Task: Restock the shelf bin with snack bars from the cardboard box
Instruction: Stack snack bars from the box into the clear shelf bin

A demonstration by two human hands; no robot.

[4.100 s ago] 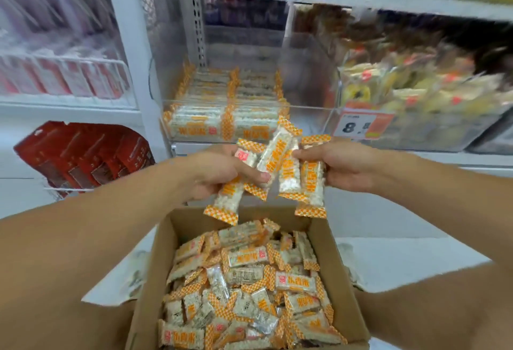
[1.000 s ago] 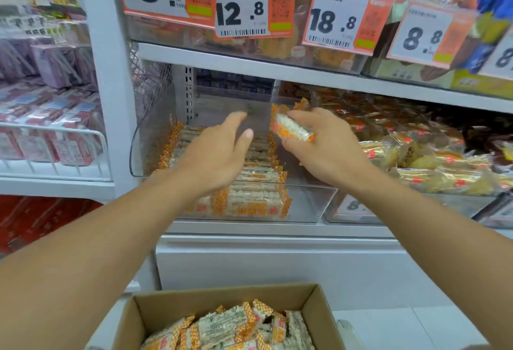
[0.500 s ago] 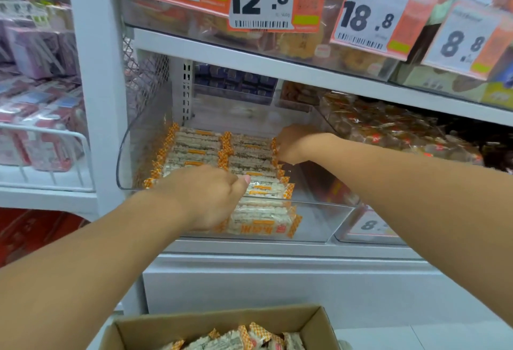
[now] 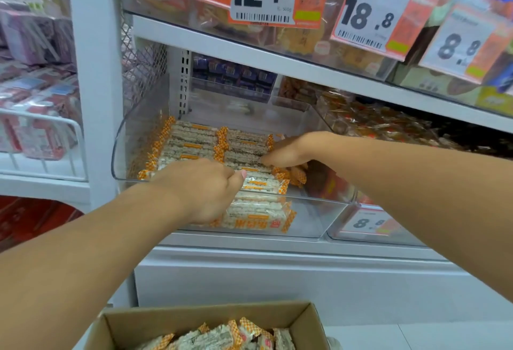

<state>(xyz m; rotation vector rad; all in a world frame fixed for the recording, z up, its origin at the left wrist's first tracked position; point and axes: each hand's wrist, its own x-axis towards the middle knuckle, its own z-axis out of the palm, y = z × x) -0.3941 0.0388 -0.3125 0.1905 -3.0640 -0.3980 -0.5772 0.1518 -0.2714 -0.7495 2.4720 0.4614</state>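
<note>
Snack bars (image 4: pixel 191 138), clear-wrapped, pale, with orange checkered ends, lie in rows in the clear shelf bin (image 4: pixel 319 219); left hand (image 4: pixel 205 186) fingers curl on one, right hand (image 4: pixel 288 149) fingers hidden.

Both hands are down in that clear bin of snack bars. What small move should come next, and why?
Probably the right hand should set its bars down flat at the bin's right side: they lie askew there, beside neat rows and bare floor. The left hand rests on the rows.

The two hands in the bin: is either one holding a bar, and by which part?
Cannot be told. Left hand and right hand both rest on the snack bars, their fingertips hidden.
</note>
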